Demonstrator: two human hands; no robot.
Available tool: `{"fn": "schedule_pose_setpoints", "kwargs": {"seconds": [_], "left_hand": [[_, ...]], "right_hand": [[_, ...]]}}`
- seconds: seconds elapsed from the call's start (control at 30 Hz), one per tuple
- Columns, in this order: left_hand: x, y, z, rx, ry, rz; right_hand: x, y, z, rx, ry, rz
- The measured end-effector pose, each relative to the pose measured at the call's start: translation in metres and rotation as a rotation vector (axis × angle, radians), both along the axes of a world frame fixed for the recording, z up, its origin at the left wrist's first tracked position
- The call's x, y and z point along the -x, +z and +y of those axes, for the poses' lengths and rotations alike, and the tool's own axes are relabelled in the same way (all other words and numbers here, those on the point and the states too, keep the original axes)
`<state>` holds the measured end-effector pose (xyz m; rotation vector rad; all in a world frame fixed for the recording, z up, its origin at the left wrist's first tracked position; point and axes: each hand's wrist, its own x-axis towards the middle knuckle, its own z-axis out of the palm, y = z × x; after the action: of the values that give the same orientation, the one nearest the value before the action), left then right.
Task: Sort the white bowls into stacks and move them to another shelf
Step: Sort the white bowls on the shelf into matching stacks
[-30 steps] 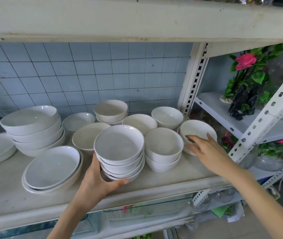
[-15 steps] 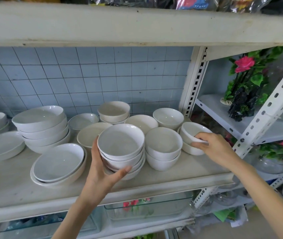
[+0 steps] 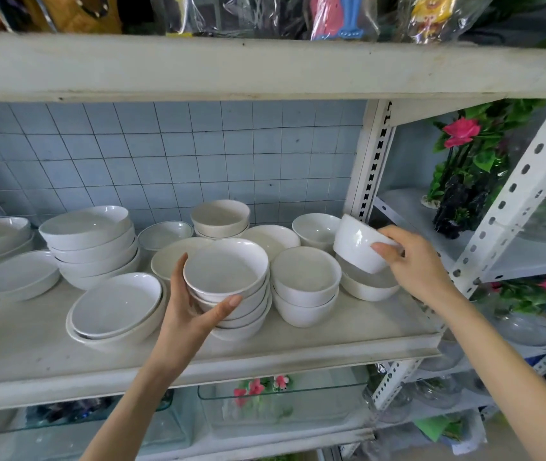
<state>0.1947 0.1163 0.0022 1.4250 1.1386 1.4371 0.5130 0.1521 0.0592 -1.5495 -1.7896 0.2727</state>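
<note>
A: How is the left hand [image 3: 191, 311] placed?

B: It is wrapped round a stack of white bowls [image 3: 228, 271] near the front of the shelf [image 3: 198, 357]. The fingers [image 3: 178, 274] are curled against the stack's left side, and the thumb is pressed on its near wall. Whether the stack is raised off the shelf cannot be told.

A: And the right hand [image 3: 421, 264]?

B: A small bowl [image 3: 358, 244] is pinched by it, with the thumb laid on the outer wall. The other fingers are hidden behind the bowl. It is held tilted, just above a wider bowl [image 3: 368, 289] at the shelf's right end.

A: How are the bowls seen?

B: Plain glossy white. About four are nested in the gripped stack, rims up. A pair of deeper bowls [image 3: 304, 281] is stood between that stack and the held one.
</note>
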Motion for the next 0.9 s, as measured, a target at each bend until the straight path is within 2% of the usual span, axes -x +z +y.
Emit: {"fn": "schedule_pose_setpoints", "kwargs": {"seconds": [0.4,0.57,0.7,0.9], "left_hand": [[0.005,0.006,-0.012,0.010,0.062,0.043],[0.011,0.016,-0.018,-0.007,0.079,0.065],[0.007,0.009,-0.017,-0.005,0.022,0.158],[-0.002,-0.011,-0.009,-0.034,0.073,0.282]], "right_hand": [[0.028,0.032,0.004,-0.172,0.253,0.134],[0.045,0.040,-0.001,-0.146,0.362,0.064],[0.053,0.021,-0.008,-0.134,0.304,-0.017],[0.060,-0.001,-0.022,-0.203,0.194,-0.082]]}}
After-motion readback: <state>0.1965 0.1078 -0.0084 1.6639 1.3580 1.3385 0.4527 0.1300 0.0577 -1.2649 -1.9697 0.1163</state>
